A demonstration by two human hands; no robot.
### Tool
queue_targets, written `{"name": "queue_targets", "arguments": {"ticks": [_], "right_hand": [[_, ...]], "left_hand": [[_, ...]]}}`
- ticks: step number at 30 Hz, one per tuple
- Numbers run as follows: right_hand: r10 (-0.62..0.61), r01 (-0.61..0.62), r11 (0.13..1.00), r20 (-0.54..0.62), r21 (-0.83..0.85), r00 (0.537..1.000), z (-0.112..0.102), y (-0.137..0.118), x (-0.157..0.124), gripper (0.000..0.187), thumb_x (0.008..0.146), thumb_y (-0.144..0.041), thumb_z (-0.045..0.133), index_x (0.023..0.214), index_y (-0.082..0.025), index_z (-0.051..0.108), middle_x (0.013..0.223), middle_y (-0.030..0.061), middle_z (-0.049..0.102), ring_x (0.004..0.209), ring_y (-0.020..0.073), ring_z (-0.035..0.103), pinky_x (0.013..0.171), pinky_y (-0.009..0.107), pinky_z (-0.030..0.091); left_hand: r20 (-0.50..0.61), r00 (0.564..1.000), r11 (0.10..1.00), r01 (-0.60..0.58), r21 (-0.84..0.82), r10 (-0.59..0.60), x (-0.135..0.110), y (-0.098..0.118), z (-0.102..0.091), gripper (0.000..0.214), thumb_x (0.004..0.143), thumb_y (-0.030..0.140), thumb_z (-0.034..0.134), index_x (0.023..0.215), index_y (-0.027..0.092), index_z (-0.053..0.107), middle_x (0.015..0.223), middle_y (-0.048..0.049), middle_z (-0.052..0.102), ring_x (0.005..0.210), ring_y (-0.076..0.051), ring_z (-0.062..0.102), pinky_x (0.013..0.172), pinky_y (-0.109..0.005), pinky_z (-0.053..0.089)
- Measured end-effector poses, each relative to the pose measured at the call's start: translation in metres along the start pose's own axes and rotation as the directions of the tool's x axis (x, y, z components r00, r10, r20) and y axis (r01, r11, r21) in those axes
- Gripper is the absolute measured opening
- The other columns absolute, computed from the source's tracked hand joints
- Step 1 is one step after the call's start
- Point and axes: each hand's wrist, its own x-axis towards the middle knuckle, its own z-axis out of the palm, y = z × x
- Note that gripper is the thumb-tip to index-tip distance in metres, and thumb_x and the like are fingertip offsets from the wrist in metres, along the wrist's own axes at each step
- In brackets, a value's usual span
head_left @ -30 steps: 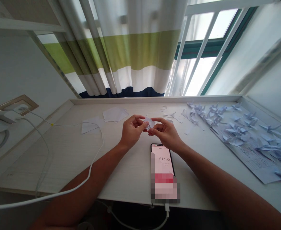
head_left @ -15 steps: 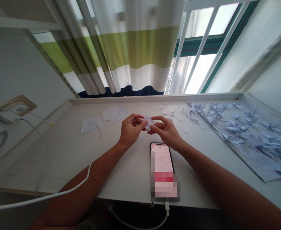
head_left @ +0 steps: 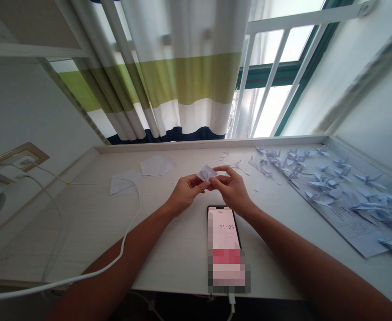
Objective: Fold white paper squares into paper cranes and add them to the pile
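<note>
My left hand (head_left: 183,194) and my right hand (head_left: 231,187) meet above the middle of the white desk (head_left: 92,223), both pinching a small folded piece of pale paper (head_left: 205,172) between fingertips. The paper is partly folded into a pointed shape and sticks up between the two thumbs. Just below my hands a phone (head_left: 225,243) lies flat on the desk, its screen lit with a timer reading 01:05.
Several folded paper cranes (head_left: 329,183) lie on a printed sheet at the right. Paper scraps (head_left: 249,167) and flat sheets (head_left: 156,165) lie behind my hands. A white charging cable (head_left: 129,223) runs from a wall socket at left across the desk. Curtain and barred window stand behind.
The folded paper has turned and now stands higher between my fingertips. My hands have stayed close together, and the view has tilted slightly.
</note>
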Motion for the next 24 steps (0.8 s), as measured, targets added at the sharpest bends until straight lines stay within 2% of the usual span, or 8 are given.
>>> {"name": "queue_targets", "arguments": {"ticks": [8,12,15,17,19,21,24], "right_hand": [[0.004,-0.004,1.0,-0.024,-0.012,1.0,0.005,-0.001,-0.005,0.033,0.085,-0.034,0.077,0.109,-0.021,0.058,0.075,0.0015,0.079,0.077,0.0225,0.078,0.082,0.042,0.063],[0.0,-0.002,0.987,-0.012,-0.162,1.0,0.003,-0.001,-0.003,0.026,0.089,-0.032,0.072,0.107,-0.022,0.057,0.073,0.0021,0.078,0.074,0.0237,0.078,0.077,0.041,0.063],[-0.115,0.09,0.91,-0.037,-0.406,0.993,-0.002,-0.002,-0.001,0.02,0.09,-0.031,0.07,0.105,-0.022,0.06,0.072,0.0019,0.075,0.072,0.0234,0.075,0.077,0.042,0.061],[-0.278,0.219,0.814,-0.029,-0.538,0.96,-0.005,-0.004,0.0,0.02,0.089,-0.028,0.07,0.107,-0.022,0.062,0.085,0.004,0.076,0.08,0.0235,0.073,0.083,0.044,0.059],[-0.403,0.348,0.721,0.047,-0.599,0.914,-0.008,-0.006,0.001,0.018,0.09,-0.025,0.07,0.107,-0.023,0.065,0.1,0.0065,0.075,0.092,0.0243,0.072,0.089,0.045,0.057],[-0.429,0.411,0.677,0.127,-0.611,0.895,-0.01,-0.008,0.002,0.011,0.091,-0.024,0.068,0.101,-0.023,0.068,0.105,0.0075,0.073,0.096,0.0246,0.07,0.089,0.044,0.056],[-0.391,0.383,0.715,0.119,-0.585,0.912,-0.012,-0.009,0.003,0.007,0.092,-0.027,0.069,0.096,-0.022,0.071,0.103,0.0073,0.073,0.093,0.0239,0.07,0.087,0.045,0.057]], "left_hand": [[-0.07,0.997,0.999,0.04,0.008,-0.039,-0.003,0.0,0.003,0.033,0.078,0.047,0.084,0.082,0.015,0.077,0.082,-0.0076,0.077,0.08,-0.02,0.069,0.077,-0.032,0.05],[-0.075,0.996,0.999,0.044,0.026,-0.042,-0.003,0.0,0.003,0.034,0.077,0.048,0.084,0.081,0.015,0.076,0.082,-0.0071,0.077,0.083,-0.02,0.07,0.077,-0.032,0.051],[-0.082,0.994,0.996,0.07,0.05,-0.066,-0.002,0.0,0.001,0.035,0.077,0.049,0.084,0.082,0.015,0.076,0.083,-0.0078,0.077,0.084,-0.021,0.071,0.075,-0.032,0.051],[-0.061,0.993,0.992,0.105,0.066,-0.101,-0.003,0.0,-0.001,0.036,0.078,0.049,0.084,0.084,0.014,0.075,0.085,-0.0095,0.078,0.084,-0.021,0.072,0.074,-0.032,0.052],[-0.035,0.991,0.989,0.13,0.075,-0.128,-0.003,0.001,-0.002,0.036,0.078,0.048,0.083,0.085,0.014,0.075,0.086,-0.0111,0.08,0.083,-0.021,0.073,0.074,-0.032,0.052],[-0.022,0.991,0.987,0.135,0.083,-0.134,-0.005,0.002,-0.001,0.035,0.079,0.047,0.084,0.084,0.014,0.075,0.086,-0.0117,0.08,0.081,-0.021,0.073,0.075,-0.033,0.053],[-0.011,0.992,0.987,0.127,0.094,-0.127,-0.007,0.005,0.001,0.033,0.079,0.045,0.084,0.083,0.014,0.076,0.085,-0.0115,0.081,0.079,-0.02,0.073,0.075,-0.032,0.053]]}}
